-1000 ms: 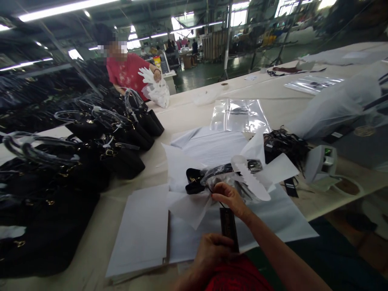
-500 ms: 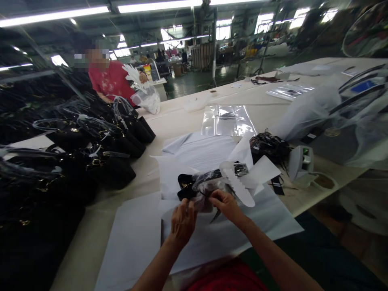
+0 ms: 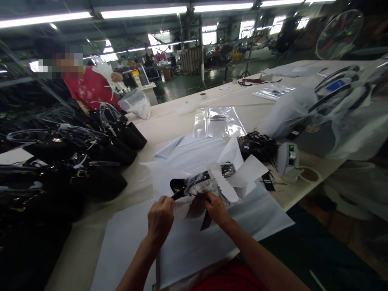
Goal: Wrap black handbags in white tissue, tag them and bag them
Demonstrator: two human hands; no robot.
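A black handbag [image 3: 177, 186] with gold-coloured hardware lies among white paper in front of me. Clear plastic film [image 3: 198, 184] wraps its handle, and a white notched strip [image 3: 222, 184] crosses over it. My left hand [image 3: 160, 218] is closed in a pinch at the bag's near left side; what its fingertips grip is too small to make out. Beside the wrapped handle, my right hand [image 3: 216, 210] pinches what looks like a thin dark cord. A dark hang tag [image 3: 206, 221] dangles just below those fingers.
Several black handbags [image 3: 100, 178] stand at the left. White paper sheets [image 3: 194, 153] and clear plastic bags [image 3: 218, 121] lie beyond my work. Right of it are a pile of black tags [image 3: 257, 145], a tape dispenser [image 3: 287, 157] and a plastic-covered grey bag [image 3: 318, 137]. A person in red [image 3: 91, 87] stands across the table.
My left hand has drawn left and toward me, away from the bag, and its fingers have closed. The right hand stays by the handle, with the dark tag showing more. The view has shifted right.
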